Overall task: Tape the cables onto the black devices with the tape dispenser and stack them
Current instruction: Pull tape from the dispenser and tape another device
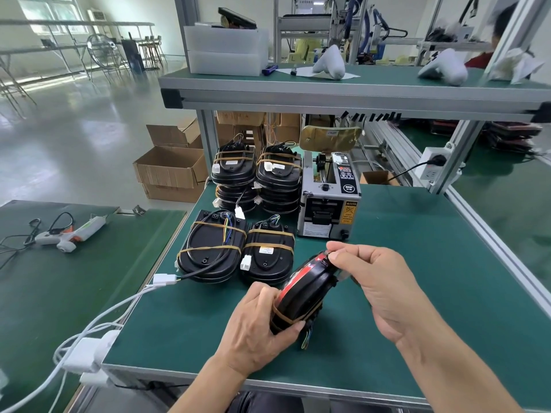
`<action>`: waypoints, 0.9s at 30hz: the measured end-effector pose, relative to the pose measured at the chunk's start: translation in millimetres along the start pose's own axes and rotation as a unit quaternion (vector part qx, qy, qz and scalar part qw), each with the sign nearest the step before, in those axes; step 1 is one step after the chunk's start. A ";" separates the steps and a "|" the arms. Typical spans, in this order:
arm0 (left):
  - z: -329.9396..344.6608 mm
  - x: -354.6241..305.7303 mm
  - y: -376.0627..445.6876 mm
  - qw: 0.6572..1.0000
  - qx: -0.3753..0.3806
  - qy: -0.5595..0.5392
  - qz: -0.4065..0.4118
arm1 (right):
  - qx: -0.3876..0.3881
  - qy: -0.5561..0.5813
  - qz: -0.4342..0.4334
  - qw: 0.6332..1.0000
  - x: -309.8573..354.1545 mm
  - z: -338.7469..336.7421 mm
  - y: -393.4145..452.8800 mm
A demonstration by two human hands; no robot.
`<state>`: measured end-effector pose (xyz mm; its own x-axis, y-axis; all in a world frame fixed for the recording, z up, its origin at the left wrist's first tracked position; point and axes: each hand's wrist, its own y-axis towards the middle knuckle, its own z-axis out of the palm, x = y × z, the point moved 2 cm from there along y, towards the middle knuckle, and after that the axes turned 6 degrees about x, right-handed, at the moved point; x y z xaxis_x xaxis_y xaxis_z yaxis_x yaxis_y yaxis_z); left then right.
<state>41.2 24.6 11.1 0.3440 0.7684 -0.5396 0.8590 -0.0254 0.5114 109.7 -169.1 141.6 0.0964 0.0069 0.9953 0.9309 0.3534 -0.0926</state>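
Black devices stand on the green worktop (417, 293) in four groups: two tall stacks at the back, the left stack (234, 180) and the right stack (278, 180), too tightly packed to count, and two low piles in front, the left pile (210, 254) and the right pile (268, 254), each banded with two strips of tan tape. One tape dispenser (329, 201) sits just right of the stacks. One more black device (304, 290), with a red edge, is held tilted on its side above the worktop near the front. The left hand (259, 326) grips its lower end, fingers curled round it over a tan strip. The right hand (375, 281) pinches at its upper end, thumb and forefinger together. Coloured wires (305, 338) hang below it.
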 end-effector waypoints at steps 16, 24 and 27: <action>-0.4 0.0 0.8 1.000 -0.003 0.000 0.002 | -0.043 -0.019 -0.011 0.999 -2.0 5.9 0.1; 1.3 1.5 0.4 1.000 -0.006 0.000 0.004 | -0.039 -0.018 -0.010 0.999 -3.6 4.4 0.9; 1.0 1.3 0.3 1.000 -0.005 0.002 0.004 | -0.033 -0.007 -0.006 0.999 -3.7 3.6 1.8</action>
<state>42.3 25.0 9.9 0.3490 0.7709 -0.5329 0.8522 -0.0246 0.5226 109.7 -165.1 137.9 0.0811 0.0159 0.9966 0.9534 0.2903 -0.0822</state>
